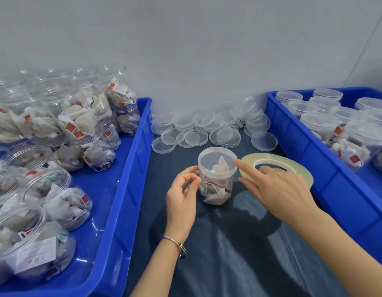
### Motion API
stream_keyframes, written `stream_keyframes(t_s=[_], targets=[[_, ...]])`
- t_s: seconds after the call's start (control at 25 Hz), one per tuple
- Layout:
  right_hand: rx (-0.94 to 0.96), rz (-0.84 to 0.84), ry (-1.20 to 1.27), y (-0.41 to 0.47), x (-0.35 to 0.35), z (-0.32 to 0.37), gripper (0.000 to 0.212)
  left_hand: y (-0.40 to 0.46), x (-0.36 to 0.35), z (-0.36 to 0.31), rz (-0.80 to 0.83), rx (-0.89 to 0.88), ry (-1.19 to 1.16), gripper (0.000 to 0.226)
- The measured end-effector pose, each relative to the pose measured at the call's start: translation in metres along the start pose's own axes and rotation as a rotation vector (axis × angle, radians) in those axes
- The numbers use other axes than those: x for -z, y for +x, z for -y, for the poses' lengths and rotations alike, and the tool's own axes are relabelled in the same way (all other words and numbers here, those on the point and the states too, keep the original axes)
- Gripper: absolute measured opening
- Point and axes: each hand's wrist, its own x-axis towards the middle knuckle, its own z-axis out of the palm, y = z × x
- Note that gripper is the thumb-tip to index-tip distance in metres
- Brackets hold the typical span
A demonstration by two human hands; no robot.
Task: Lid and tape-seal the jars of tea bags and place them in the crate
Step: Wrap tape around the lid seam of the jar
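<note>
The right index fingertip (237, 162) touches the rim of the lid (217, 160) on the jar (215, 185); the right hand (278, 189) is relaxed and grips nothing. Left of the jar, the left hand (181, 196) has curled fingers touching the lid, perhaps pinching something too small to tell. Just right of the jar lies the tape (275, 166). Behind the jar lie loose lids (198, 129). Far right of the jar stands a crate (327, 168), far left a tray (121, 189).

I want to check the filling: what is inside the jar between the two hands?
Inside the jar, pale tea bags with strings show through the clear wall. A translucent lid covers the top. Their number cannot be told.
</note>
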Motion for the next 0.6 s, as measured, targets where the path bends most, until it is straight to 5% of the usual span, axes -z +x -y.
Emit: stream_keyframes(t_s=[0.44,0.6], targets=[[-0.051,0.056,0.016,0.005,-0.005,0.005,0.035,0.016,-0.003,0.006,-0.02,-0.02,-0.04,0.012],[-0.052,0.073,0.021,0.001,-0.008,0.0,0.042,0.026,-0.002,0.003,0.018,-0.038,-0.123,0.036]])
